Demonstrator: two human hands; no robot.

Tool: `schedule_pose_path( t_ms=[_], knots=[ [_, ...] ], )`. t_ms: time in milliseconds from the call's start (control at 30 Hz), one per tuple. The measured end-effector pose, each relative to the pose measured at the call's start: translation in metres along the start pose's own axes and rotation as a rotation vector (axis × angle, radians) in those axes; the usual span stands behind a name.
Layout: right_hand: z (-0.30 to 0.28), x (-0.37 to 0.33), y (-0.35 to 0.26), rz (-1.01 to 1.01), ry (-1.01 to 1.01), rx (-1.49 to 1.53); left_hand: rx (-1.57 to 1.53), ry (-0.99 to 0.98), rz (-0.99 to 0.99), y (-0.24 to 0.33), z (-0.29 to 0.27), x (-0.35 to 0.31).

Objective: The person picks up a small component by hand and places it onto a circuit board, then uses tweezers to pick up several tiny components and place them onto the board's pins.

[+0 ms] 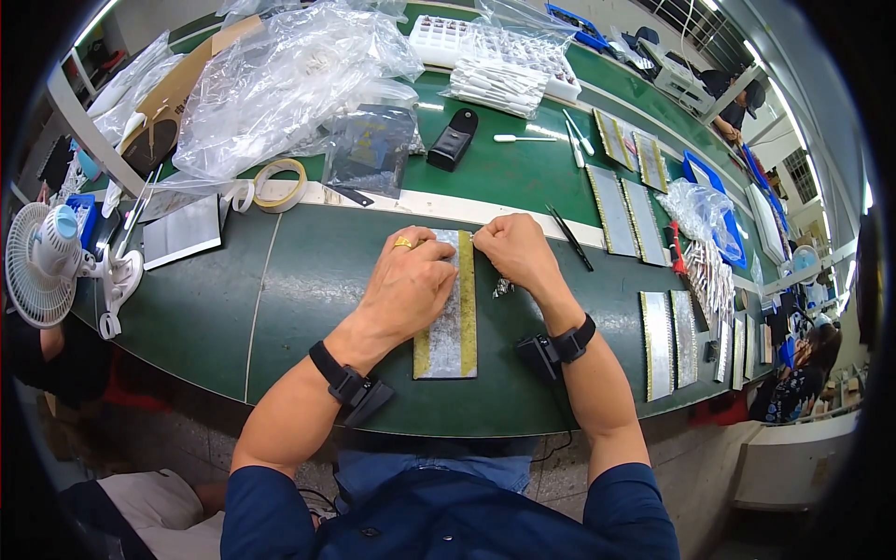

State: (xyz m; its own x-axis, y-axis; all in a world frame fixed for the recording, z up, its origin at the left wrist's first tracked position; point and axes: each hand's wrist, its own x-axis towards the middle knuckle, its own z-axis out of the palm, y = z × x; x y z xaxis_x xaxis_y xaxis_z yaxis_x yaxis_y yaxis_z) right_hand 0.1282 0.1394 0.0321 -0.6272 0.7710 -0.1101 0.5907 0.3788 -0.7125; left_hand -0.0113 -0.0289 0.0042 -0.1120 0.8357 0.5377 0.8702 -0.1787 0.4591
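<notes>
A narrow grey metal plate with yellow strips along its long edges (446,345) lies on the dark green table mat in front of me. My left hand (406,280) lies across its upper left part, closed, with the fingers curled against the plate; a ring is on one finger. My right hand (518,252) is closed in a pinch at the plate's upper right edge. Whatever its fingertips hold is too small or hidden to make out. Just below my right hand sits a small pile of shiny metal pieces (503,287).
Black tweezers (569,238) lie right of my right hand. More grey-and-yellow plates (657,345) stand in rows at the right. Beyond are a tape roll (280,185), a black pouch (454,140) and plastic bags (289,89). A white fan (42,266) stands far left.
</notes>
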Motion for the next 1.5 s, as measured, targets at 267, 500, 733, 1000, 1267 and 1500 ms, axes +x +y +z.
schedule_pose_path(
  t_ms=[267,500,733,1000,1267,1500],
  knots=[
    [-0.002,0.0,-0.002,0.03,0.006,-0.003,0.007,-0.003,0.003,0.0,-0.001,0.0],
    [-0.006,0.005,0.005,0.025,0.027,0.046,0.005,0.011,0.01,-0.001,0.0,0.001],
    [-0.063,0.01,0.009,0.004,0.128,0.2,0.013,0.046,0.032,-0.003,-0.007,0.0],
    [-0.099,-0.018,0.095,-0.121,0.362,-0.4,-0.196,0.079,-0.052,0.006,-0.007,0.006],
    [-0.096,-0.026,0.097,0.007,0.268,-0.258,-0.737,0.008,-0.647,-0.001,-0.016,0.009],
    [-0.094,-0.043,0.083,-0.009,0.19,0.046,-0.598,0.038,-0.497,0.01,-0.019,0.01]
  ],
)
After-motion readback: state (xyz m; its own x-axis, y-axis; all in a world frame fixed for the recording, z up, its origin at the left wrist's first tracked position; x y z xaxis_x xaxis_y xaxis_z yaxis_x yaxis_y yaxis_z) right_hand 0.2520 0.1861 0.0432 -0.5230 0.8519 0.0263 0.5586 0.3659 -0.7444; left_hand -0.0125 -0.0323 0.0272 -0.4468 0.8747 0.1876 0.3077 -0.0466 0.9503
